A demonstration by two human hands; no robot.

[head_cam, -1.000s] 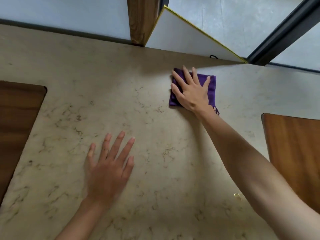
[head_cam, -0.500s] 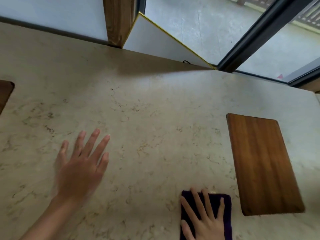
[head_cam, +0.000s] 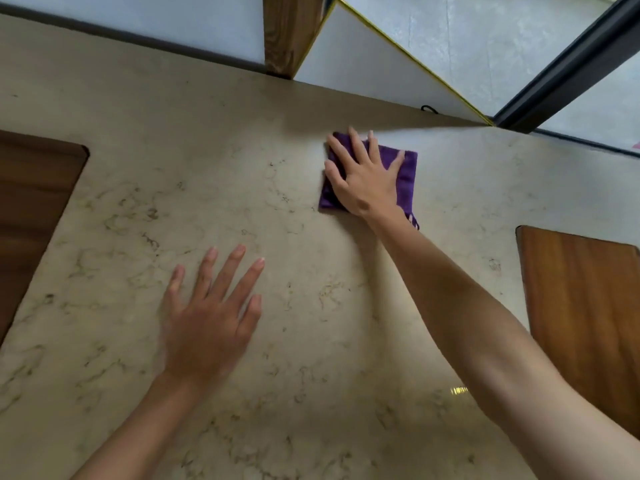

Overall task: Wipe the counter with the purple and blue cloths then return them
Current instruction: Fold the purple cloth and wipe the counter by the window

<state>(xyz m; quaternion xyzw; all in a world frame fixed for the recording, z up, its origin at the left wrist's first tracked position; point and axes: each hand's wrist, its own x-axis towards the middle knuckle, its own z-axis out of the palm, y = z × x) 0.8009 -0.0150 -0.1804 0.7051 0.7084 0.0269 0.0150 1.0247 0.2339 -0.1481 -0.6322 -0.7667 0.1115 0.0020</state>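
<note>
A folded purple cloth [head_cam: 407, 178] lies on the beige marbled counter [head_cam: 173, 150], far from me near the back edge. My right hand [head_cam: 367, 178] presses flat on top of it, fingers spread, arm stretched out. Only the cloth's right side and lower left corner show around the hand. My left hand [head_cam: 207, 317] rests palm down on the bare counter nearer to me, fingers apart, holding nothing. No blue cloth is in view.
A dark wooden board [head_cam: 31, 202] is set at the counter's left side and a lighter one [head_cam: 581, 306] at the right. Behind the counter stand a wooden post [head_cam: 287, 32], a white panel with a yellow edge [head_cam: 374, 71] and a dark window frame [head_cam: 568, 64].
My right hand pulled the purple cloth back toward me, then pushed it out again to the back of the counter. My left hand stayed flat on the counter.
</note>
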